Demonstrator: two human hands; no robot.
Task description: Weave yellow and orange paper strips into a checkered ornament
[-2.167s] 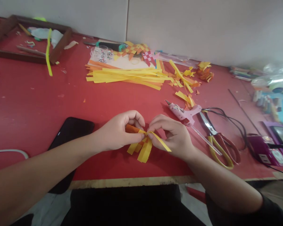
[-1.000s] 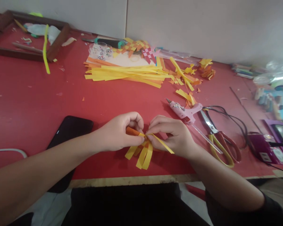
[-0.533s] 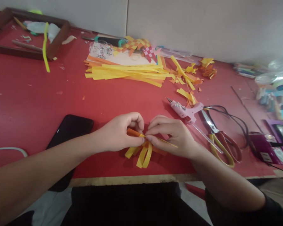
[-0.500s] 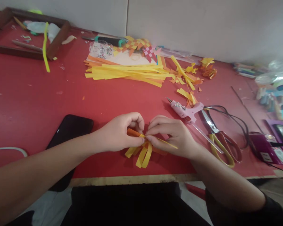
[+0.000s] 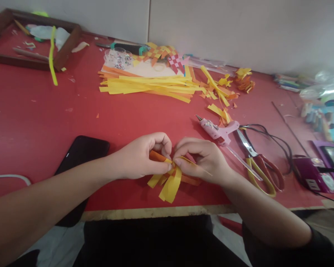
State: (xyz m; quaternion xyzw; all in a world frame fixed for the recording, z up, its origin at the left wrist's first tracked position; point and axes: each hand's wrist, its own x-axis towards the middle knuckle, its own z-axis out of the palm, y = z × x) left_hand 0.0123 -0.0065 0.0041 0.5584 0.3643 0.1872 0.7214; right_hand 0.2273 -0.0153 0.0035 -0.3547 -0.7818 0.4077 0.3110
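Seemingly mid-weave, left hand [image 5: 140,160] and right hand [image 5: 204,162] pinch the strips [image 5: 169,184] at the front edge of the table [image 5: 44,118] — the next tuck needs steadiness.

The bundle of paper strips [image 5: 168,180] was pinched at its knot between my left hand [image 5: 139,161] and my right hand [image 5: 207,161], near the front edge of the red table [image 5: 44,122]. Its yellow strips fanned down toward me, ends loose. One orange strip [image 5: 155,155] ran up-left under my fingers, and another lay flat to the right.
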